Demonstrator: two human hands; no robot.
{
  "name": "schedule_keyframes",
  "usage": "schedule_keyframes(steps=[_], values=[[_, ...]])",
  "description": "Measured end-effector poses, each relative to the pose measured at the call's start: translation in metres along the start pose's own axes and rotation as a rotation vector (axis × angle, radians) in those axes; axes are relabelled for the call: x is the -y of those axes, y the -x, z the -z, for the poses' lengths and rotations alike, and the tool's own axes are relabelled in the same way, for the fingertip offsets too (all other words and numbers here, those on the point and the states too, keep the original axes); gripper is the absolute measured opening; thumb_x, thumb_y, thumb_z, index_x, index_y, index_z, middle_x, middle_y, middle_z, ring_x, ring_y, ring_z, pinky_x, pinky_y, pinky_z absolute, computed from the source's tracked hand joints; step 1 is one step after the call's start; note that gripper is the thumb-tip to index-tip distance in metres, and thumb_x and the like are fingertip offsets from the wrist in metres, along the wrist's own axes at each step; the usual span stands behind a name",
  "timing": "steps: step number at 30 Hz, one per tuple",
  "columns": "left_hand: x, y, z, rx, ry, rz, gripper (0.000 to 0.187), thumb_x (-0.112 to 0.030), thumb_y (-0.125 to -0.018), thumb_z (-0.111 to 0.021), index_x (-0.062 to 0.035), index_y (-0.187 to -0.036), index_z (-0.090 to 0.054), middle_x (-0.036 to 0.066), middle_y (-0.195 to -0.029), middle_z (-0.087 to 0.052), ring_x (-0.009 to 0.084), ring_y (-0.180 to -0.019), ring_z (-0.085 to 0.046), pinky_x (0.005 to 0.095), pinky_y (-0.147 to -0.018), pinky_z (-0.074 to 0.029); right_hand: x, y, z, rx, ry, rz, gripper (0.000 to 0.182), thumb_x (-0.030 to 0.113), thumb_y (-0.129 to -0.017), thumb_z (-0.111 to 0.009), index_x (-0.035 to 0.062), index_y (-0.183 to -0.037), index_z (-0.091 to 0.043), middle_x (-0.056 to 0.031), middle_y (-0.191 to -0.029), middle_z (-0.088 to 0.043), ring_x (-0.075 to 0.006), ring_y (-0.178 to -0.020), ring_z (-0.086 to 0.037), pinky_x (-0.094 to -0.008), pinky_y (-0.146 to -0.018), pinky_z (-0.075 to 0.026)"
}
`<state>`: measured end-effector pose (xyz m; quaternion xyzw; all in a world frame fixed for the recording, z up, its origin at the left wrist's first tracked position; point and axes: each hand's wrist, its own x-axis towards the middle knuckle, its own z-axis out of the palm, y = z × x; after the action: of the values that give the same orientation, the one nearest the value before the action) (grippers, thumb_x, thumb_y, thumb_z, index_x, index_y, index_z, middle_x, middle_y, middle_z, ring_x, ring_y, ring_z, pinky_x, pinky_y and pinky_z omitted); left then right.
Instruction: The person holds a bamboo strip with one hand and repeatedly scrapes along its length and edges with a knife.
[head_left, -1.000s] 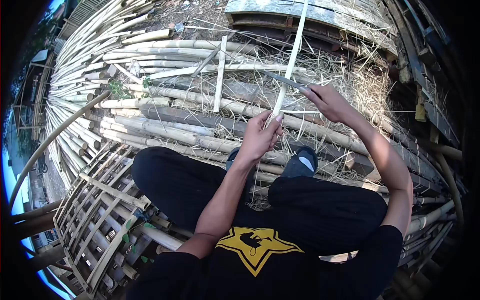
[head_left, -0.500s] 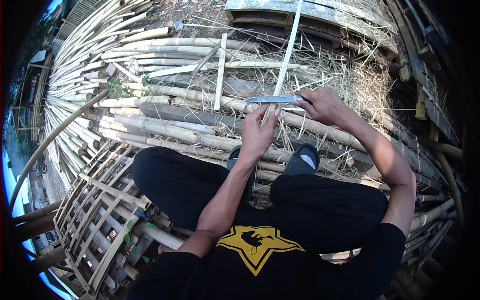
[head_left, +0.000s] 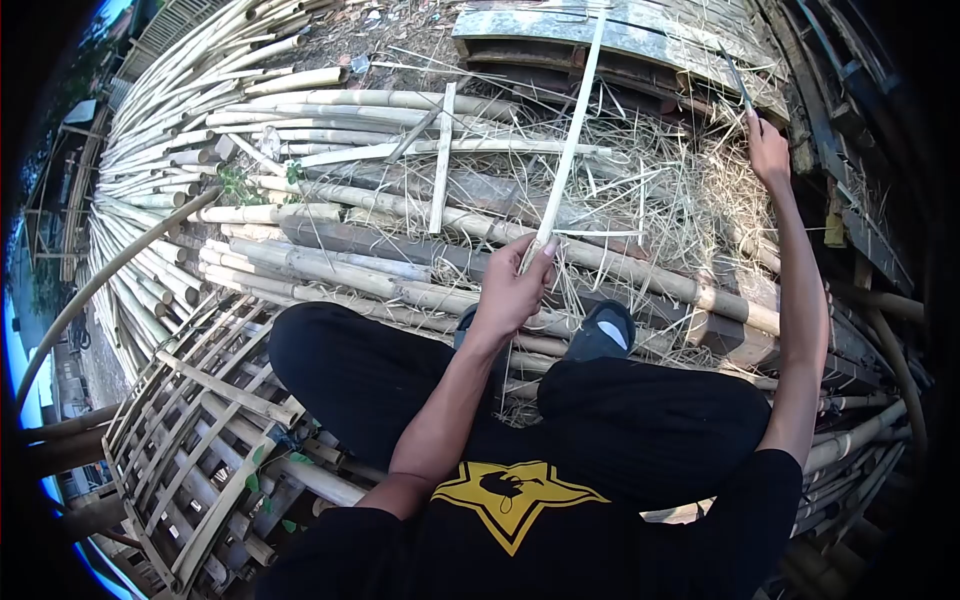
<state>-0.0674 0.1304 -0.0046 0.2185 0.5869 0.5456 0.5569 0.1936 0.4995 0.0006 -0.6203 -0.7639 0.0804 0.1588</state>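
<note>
My left hand (head_left: 517, 283) is closed around the near end of a long, pale bamboo strip (head_left: 571, 140). The strip runs up and away from me, its far part over a wooden pallet. Out to the far right, my right hand (head_left: 768, 152) grips the handle of a knife (head_left: 735, 77), its blade pointing up and away. The knife is well apart from the strip. Thin curled shavings (head_left: 650, 190) lie beneath and around the strip.
Bamboo poles (head_left: 330, 255) cover the ground in front and to the left. A wooden pallet (head_left: 540, 28) stands at the back. Another short bamboo slat (head_left: 442, 160) lies across the poles. At lower left is a woven bamboo lattice (head_left: 200, 440).
My right hand has swung the knife from the strip near my left hand out to the far right. My left hand still holds the strip, slightly lower.
</note>
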Motion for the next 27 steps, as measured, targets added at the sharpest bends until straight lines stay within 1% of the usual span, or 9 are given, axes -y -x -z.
schedule_keyframes(steps=[1, 2, 4, 7, 11, 16, 22, 26, 27], values=[[-0.001, 0.000, -0.002, -0.040, 0.098, 0.041, 0.020, -0.023, -0.098, -0.056, -0.0037, -0.102, -0.060, -0.004, -0.066, -0.048, 0.0001, -0.041, -0.034, 0.0179, -0.035, -0.024, 0.001, 0.008, -0.006, -0.011, -0.076, -0.007, 0.066, 0.058, -0.096, -0.034, -0.0009, -0.095, -0.062, -0.0268, -0.091, -0.065, -0.0456, -0.091, -0.060, -0.0504, -0.081, -0.044], [0.001, -0.002, -0.002, -0.006, 0.141, 0.039, 0.021, -0.025, -0.100, -0.051, -0.0044, -0.104, -0.056, -0.002, -0.069, -0.049, 0.0011, -0.040, -0.034, 0.0174, -0.034, -0.024, 0.003, 0.016, -0.017, 0.045, -0.096, -0.013, 0.065, 0.057, -0.097, -0.035, -0.0020, -0.090, -0.061, -0.0233, -0.082, -0.063, -0.0400, -0.081, -0.061, -0.0459, -0.076, -0.045], [0.004, -0.003, -0.004, -0.004, 0.206, 0.039, 0.022, -0.025, -0.101, -0.049, -0.0044, -0.107, -0.053, -0.001, -0.069, -0.050, 0.0015, -0.040, -0.035, 0.0176, -0.034, -0.024, 0.032, 0.053, -0.021, 0.184, -0.232, 0.091, 0.061, 0.053, -0.098, -0.041, -0.0036, -0.080, -0.055, -0.0163, -0.066, -0.053, -0.0245, -0.062, -0.048, -0.0402, -0.062, -0.039], [0.005, -0.008, -0.006, -0.053, 0.240, -0.010, 0.024, -0.026, -0.103, -0.044, -0.0038, -0.113, -0.047, 0.002, -0.070, -0.053, 0.0025, -0.039, -0.035, 0.0182, -0.033, -0.024, 0.076, 0.099, -0.037, 0.335, -0.354, 0.359, 0.049, 0.045, -0.099, -0.045, -0.0013, -0.086, -0.052, -0.0125, -0.059, -0.046, -0.0213, -0.056, -0.042, -0.0366, -0.055, -0.036], [0.006, -0.011, -0.004, -0.052, 0.256, -0.015, 0.025, -0.025, -0.103, -0.044, -0.0019, -0.111, -0.048, 0.005, -0.070, -0.054, 0.0030, -0.038, -0.035, 0.0187, -0.032, -0.024, 0.130, 0.155, -0.027, 0.689, -0.317, 0.646, 0.040, 0.039, -0.100, -0.045, 0.0022, -0.091, -0.056, -0.0201, -0.064, -0.055, -0.0391, -0.057, -0.053, -0.0461, -0.058, -0.042], [0.006, -0.012, -0.004, -0.025, 0.237, -0.007, 0.025, -0.024, -0.103, -0.044, -0.0016, -0.112, -0.049, 0.005, -0.071, -0.055, 0.0028, -0.038, -0.033, 0.0188, -0.031, -0.022, 0.139, 0.179, -0.035, 0.761, -0.284, 0.739, 0.041, 0.039, -0.100, -0.044, 0.0029, -0.087, -0.058, -0.0202, -0.060, -0.055, -0.0389, -0.059, -0.057, -0.0487, -0.060, -0.045], [0.007, -0.012, -0.005, -0.020, 0.289, 0.059, 0.026, -0.024, -0.103, -0.043, -0.0044, -0.119, -0.047, 0.001, -0.068, -0.049, 0.0023, -0.038, -0.030, 0.0183, -0.032, -0.020, 0.141, 0.188, -0.038, 0.699, -0.330, 0.780, 0.041, 0.041, -0.099, -0.044, 0.0047, -0.089, -0.061, -0.0192, -0.058, -0.056, -0.0397, -0.058, -0.057, -0.0501, -0.060, -0.046], [0.001, -0.004, -0.006, 0.011, 0.296, 0.141, 0.026, -0.024, -0.103, -0.044, -0.0053, -0.120, -0.049, -0.001, -0.066, -0.044, 0.0018, -0.038, -0.028, 0.0175, -0.032, -0.019, 0.127, 0.164, -0.047, 0.593, -0.139, 0.807, 0.045, 0.043, -0.099, -0.043, 0.0021, -0.087, -0.059, -0.0201, -0.060, -0.055, -0.0395, -0.059, -0.056, -0.0495, -0.059, -0.044], [0.000, -0.001, -0.007, 0.012, 0.291, 0.138, 0.026, -0.024, -0.103, -0.044, -0.0053, -0.120, -0.049, -0.001, -0.066, -0.044, 0.0018, -0.038, -0.028, 0.0175, -0.032, -0.019, 0.124, 0.142, -0.051, 0.613, -0.242, 0.487, 0.050, 0.044, -0.100, -0.039, 0.0002, -0.086, -0.059, -0.0191, -0.062, -0.055, -0.0366, -0.060, -0.055, -0.0478, -0.061, -0.043]])
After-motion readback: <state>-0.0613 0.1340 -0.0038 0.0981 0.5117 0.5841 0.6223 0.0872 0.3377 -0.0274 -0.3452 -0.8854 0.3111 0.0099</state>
